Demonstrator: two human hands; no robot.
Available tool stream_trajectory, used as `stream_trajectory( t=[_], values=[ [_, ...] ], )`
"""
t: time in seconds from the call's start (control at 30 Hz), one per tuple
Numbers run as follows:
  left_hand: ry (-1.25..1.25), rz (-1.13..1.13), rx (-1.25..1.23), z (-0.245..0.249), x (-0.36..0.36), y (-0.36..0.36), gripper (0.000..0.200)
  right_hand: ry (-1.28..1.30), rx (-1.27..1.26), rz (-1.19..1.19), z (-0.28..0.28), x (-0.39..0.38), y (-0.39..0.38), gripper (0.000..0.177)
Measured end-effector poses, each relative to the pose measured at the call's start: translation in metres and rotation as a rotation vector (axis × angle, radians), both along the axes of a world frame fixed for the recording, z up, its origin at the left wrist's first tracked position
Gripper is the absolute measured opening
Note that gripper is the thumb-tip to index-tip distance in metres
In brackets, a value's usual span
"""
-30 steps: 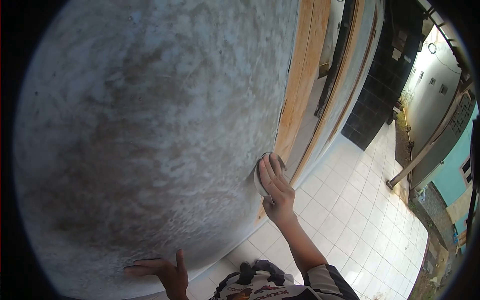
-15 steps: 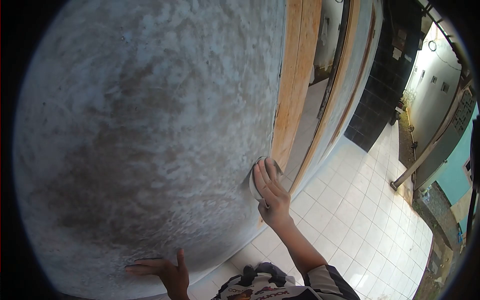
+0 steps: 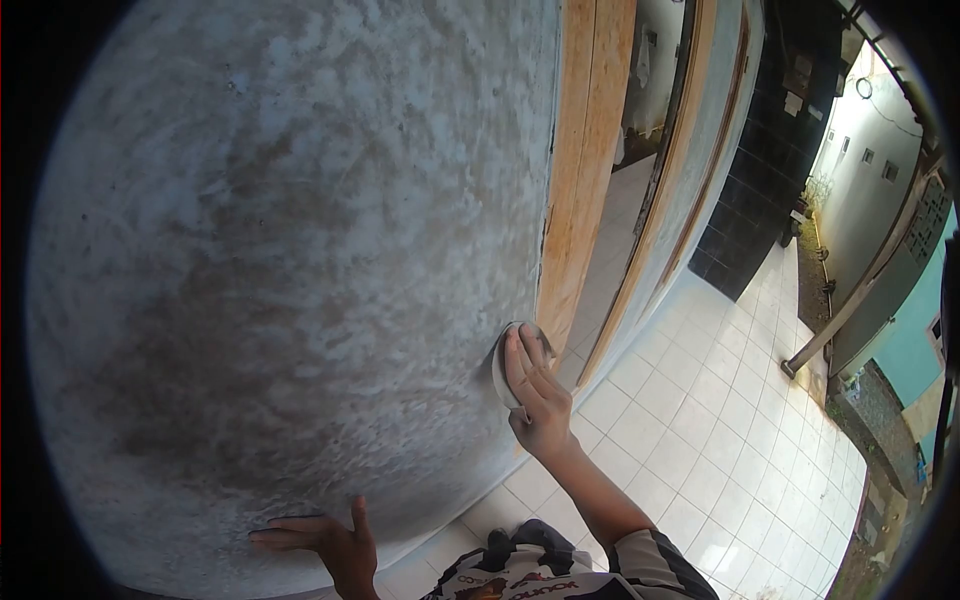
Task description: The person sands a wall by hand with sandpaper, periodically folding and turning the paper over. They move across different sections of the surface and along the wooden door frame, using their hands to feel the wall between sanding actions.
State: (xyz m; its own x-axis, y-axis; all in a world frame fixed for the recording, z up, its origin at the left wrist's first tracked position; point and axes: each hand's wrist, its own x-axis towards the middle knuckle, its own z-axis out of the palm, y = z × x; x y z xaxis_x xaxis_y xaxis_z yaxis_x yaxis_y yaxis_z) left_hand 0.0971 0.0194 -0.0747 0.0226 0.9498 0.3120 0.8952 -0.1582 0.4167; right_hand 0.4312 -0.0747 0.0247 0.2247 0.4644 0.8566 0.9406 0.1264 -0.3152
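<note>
My right hand presses a pale, curled sheet of sandpaper against the wall, close to the wooden door frame. The fingers lie over the sheet, and its edges stick out on both sides of them. Patchy grey and whitish, the wall fills the left of the view. Low on that wall rests my left hand, with the thumb spread away from stretched fingers and nothing in it.
Right of the frame is an opening with a narrow view inside. White floor tiles run along the wall's foot. Farther off stand a black tiled wall and a slanting post. My shoes show at the bottom.
My right hand has shifted slightly down and left with the sandpaper, still against the wall. My left hand stays where it was.
</note>
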Motion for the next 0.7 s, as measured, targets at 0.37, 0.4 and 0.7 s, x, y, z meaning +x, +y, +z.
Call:
stream_trajectory(
  t=[0.37, 0.4, 0.7],
  values=[
    [0.040, 0.013, 0.167, 0.005, 0.006, 0.003, 0.131, -0.016, 0.021, -0.011, 0.001, 0.004, 0.006, 0.091],
    [0.049, 0.013, 0.173, 0.004, 0.005, -0.001, 0.131, -0.010, 0.011, -0.012, 0.005, 0.003, 0.005, 0.091],
    [0.083, 0.070, 0.294, 0.008, 0.008, -0.020, 0.132, 0.022, -0.053, 0.023, 0.003, -0.005, -0.003, 0.089]
  ],
)
